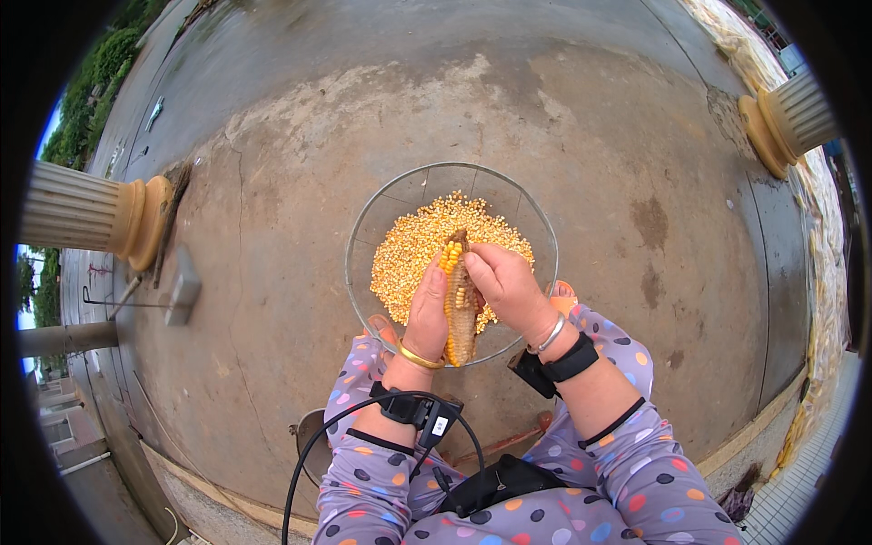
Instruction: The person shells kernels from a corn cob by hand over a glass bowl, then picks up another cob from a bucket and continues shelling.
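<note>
An ear of corn point(461, 320), partly stripped to the bare cob, is held upright between my two hands. My left hand point(428, 310) grips its left side, where yellow kernels still line the edge. With thumb and fingers, my right hand point(504, 279) holds the upper right part near the brown tip. Below the hands a heap of loose corn kernels point(409, 252) lies in a wide round basin point(349, 262) with a thin grey rim. The basin rests between my sandalled feet. Part of the heap is hidden behind my hands and the ear.
Fluted columns stand at the left point(82, 208) and right point(800, 116). A grey block with a metal rod point(182, 286) sits on the concrete floor point(647, 286) at left. Beside my left leg is a metal bucket point(313, 443). A black cable point(293, 484) loops past my left forearm.
</note>
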Available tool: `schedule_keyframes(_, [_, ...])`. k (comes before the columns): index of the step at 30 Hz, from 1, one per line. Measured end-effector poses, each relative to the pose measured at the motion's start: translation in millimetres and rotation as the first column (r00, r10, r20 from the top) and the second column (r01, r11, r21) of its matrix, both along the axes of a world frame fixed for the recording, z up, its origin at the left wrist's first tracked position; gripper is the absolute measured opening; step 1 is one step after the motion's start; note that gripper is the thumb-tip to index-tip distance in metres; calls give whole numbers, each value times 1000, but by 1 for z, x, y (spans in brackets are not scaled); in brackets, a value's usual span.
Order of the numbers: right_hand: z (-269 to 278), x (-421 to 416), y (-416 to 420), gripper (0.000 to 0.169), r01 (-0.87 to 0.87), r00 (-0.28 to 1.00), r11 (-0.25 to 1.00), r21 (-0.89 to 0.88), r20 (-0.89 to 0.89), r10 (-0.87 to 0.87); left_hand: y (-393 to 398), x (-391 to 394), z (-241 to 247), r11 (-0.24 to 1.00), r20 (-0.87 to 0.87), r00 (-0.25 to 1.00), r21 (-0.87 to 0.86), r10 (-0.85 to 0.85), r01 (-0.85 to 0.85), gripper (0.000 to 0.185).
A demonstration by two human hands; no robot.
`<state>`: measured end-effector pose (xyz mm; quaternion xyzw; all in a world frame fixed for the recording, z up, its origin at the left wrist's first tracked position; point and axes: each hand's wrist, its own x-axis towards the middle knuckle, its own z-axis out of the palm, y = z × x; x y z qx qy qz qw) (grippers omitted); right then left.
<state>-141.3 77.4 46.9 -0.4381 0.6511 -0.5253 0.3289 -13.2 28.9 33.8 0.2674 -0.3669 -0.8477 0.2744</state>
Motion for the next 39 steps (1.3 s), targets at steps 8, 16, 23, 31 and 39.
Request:
schedule_keyframes(8, [-1,2,4,30,49,880,985,166,459,-121,-3,2,-3,998,-52,997,-7,-59,59,49])
schedule_keyframes(16, [6,-5,0,32,-8,1000,993,114,7,7,1,-1,-11,956,114,994,-290,-6,39,51])
schedule_keyframes(23, [-10,0,2,29,97,979,995,3,-178,-95,4,-4,-4,965,102,994,-261,39,-12,50])
schedule_keyframes(31, [-3,-1,0,35,11,989,1000,15,146,-13,2,-3,-6,957,78,995,-288,60,-35,52])
schedule_keyframes(39, [4,0,-3,37,-62,993,996,70,-96,69,1,-1,-8,939,98,994,-344,47,-10,52])
